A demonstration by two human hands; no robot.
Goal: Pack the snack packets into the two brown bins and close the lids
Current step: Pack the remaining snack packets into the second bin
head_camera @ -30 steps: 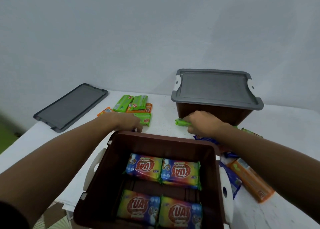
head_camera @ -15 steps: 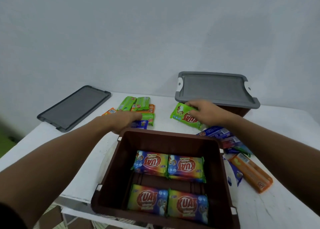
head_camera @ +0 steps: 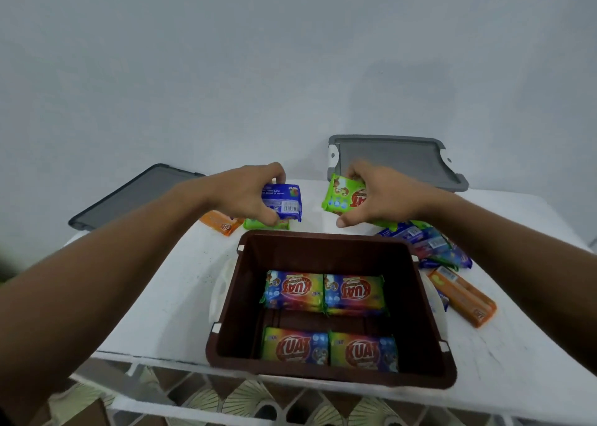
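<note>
At the near middle of the white table (head_camera: 168,296) stands the open brown bin (head_camera: 420,312), with no lid on it. Four rainbow packets lie flat on its floor in two rows: the far-left packet (head_camera: 294,291) and far-right packet (head_camera: 355,291) touch side by side, and the near-left packet (head_camera: 294,348) and near-right packet (head_camera: 363,351) do the same. A strip of bare brown floor shows between the rows.

Just beyond the bin's far rim both hands are raised above the table. The left hand (head_camera: 242,196) pinches a blue packet (head_camera: 284,201), fingers over its far edge and thumb under its near edge, with the barcode side facing the camera. The right hand (head_camera: 384,199) grips a green packet (head_camera: 339,194), fingers curled over its far side and thumb stretched along the near side. The two packets are near each other but apart.

Below the left hand lie a small green packet (head_camera: 258,224) and, to its left, an orange packet (head_camera: 221,224). At the far left a loose grey lid (head_camera: 135,196) lies flat on the table. At the far right is a second grey lid (head_camera: 394,157) with white latches; whatever it rests on is hidden behind the right hand. To the right of the bin sits a pile of blue packets (head_camera: 429,245), with a long orange packet (head_camera: 462,296) nearer.
</note>
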